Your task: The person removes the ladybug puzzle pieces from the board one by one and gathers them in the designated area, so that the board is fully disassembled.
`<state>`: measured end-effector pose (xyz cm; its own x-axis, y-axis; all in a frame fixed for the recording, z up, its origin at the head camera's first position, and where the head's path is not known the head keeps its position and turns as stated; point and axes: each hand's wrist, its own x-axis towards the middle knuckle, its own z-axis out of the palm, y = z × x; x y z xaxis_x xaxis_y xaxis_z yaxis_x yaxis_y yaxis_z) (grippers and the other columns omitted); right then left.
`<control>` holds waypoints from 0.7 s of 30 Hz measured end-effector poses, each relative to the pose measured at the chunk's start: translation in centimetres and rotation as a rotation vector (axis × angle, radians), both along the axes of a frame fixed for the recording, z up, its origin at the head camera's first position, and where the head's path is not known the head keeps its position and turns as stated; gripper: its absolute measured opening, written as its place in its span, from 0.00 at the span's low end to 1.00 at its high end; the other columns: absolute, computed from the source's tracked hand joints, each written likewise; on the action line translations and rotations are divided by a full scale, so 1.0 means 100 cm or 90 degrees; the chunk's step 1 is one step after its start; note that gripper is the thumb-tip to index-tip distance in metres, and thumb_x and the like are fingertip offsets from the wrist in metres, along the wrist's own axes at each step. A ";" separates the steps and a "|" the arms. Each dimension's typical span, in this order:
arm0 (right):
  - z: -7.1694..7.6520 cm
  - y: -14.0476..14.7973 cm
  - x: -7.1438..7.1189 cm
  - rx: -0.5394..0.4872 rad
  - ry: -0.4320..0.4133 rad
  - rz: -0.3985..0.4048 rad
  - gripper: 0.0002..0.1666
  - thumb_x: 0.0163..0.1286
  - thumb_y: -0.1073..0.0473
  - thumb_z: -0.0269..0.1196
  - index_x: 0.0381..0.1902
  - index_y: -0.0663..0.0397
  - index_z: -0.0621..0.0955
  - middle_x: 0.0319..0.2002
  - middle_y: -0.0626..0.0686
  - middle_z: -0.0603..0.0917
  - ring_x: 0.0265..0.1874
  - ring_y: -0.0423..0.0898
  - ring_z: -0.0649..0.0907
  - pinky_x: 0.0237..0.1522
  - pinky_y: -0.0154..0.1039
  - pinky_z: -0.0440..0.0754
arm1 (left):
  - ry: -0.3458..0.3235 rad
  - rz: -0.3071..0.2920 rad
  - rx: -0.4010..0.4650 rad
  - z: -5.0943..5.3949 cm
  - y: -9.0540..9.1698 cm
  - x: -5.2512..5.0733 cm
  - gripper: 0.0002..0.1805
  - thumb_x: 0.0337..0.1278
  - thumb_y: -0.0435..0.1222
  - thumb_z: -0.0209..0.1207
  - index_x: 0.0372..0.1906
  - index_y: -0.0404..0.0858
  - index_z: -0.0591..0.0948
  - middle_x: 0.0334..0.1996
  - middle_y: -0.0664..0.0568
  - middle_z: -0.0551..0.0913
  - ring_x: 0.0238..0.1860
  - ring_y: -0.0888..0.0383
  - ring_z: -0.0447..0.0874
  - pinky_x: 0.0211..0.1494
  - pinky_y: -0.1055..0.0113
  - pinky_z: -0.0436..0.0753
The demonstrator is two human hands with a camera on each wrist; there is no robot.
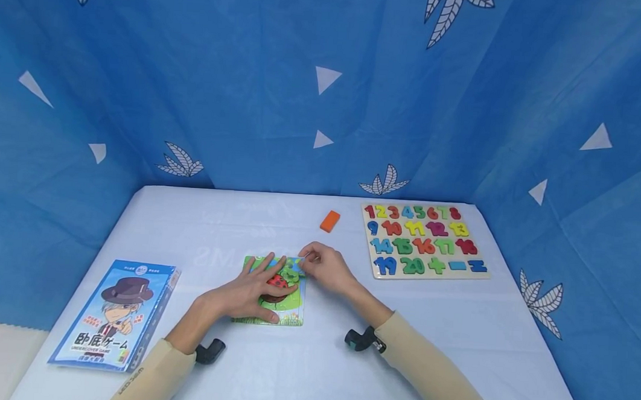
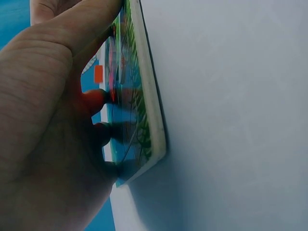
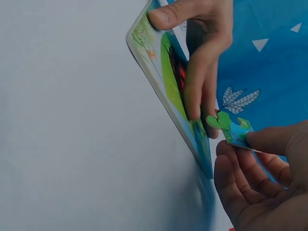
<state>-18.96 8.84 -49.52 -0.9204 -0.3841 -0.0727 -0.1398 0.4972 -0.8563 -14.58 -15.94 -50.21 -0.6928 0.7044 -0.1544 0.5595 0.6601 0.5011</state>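
A ladybug jigsaw puzzle board point(image 1: 295, 321) lies near the middle of the white table. Spread across it, my left hand point(image 1: 243, 294) rests with its fingertips on the picture. In the left wrist view those fingertips touch the board point(image 2: 144, 137) along its face. At the board's upper right corner, my right hand point(image 1: 328, 268) pinches a puzzle piece between thumb and fingers. The right wrist view shows this puzzle piece point(image 3: 235, 134), green and blue, raised off the board surface. Part of the ladybug picture is hidden under my left hand.
An orange block point(image 1: 329, 221) lies beyond the puzzle. To the right is a number board point(image 1: 376, 271) with colourful numerals. A blue boxed game point(image 1: 113, 316) sits at the left. Blue cloth point(image 1: 283, 89) hangs behind and beside the table.
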 end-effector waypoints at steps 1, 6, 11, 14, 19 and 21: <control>0.002 0.002 0.000 -0.005 -0.004 -0.001 0.07 0.71 0.57 0.64 0.46 0.48 0.82 0.34 0.47 0.84 0.29 0.46 0.83 0.32 0.38 0.83 | 0.001 -0.001 0.000 0.000 0.000 0.000 0.41 0.51 0.64 0.66 0.73 0.63 0.70 0.82 0.45 0.41 0.80 0.37 0.29 0.73 0.27 0.37; 0.008 0.012 0.000 -0.006 -0.017 -0.011 0.07 0.72 0.57 0.64 0.46 0.48 0.81 0.35 0.48 0.84 0.32 0.50 0.85 0.33 0.39 0.84 | 0.008 -0.004 -0.003 0.001 0.000 -0.001 0.41 0.51 0.64 0.66 0.72 0.63 0.70 0.82 0.44 0.42 0.80 0.36 0.30 0.72 0.27 0.39; 0.014 0.028 -0.003 -0.006 -0.018 -0.039 0.06 0.71 0.57 0.65 0.45 0.48 0.81 0.36 0.48 0.84 0.33 0.52 0.86 0.34 0.39 0.84 | 0.009 -0.007 -0.004 0.001 0.000 -0.001 0.41 0.51 0.64 0.66 0.72 0.63 0.70 0.82 0.44 0.42 0.80 0.36 0.30 0.72 0.26 0.39; 0.018 0.038 -0.006 -0.009 -0.019 -0.059 0.07 0.71 0.57 0.65 0.44 0.49 0.81 0.36 0.49 0.84 0.34 0.54 0.86 0.35 0.41 0.85 | 0.010 -0.006 -0.007 0.001 0.000 -0.001 0.41 0.52 0.64 0.66 0.72 0.63 0.70 0.82 0.44 0.41 0.80 0.36 0.30 0.72 0.27 0.39; 0.023 0.056 -0.012 0.009 -0.023 -0.086 0.07 0.71 0.55 0.66 0.43 0.48 0.81 0.36 0.49 0.84 0.35 0.54 0.86 0.37 0.45 0.86 | 0.004 -0.004 -0.004 0.002 0.000 -0.001 0.41 0.52 0.63 0.66 0.72 0.63 0.70 0.82 0.45 0.41 0.80 0.36 0.30 0.73 0.28 0.37; 0.025 0.063 -0.014 0.017 -0.025 -0.089 0.07 0.71 0.55 0.65 0.43 0.48 0.81 0.36 0.50 0.84 0.36 0.54 0.87 0.37 0.45 0.86 | 0.005 -0.004 0.000 0.002 0.000 -0.001 0.41 0.52 0.63 0.66 0.72 0.63 0.70 0.82 0.44 0.41 0.80 0.36 0.30 0.73 0.28 0.37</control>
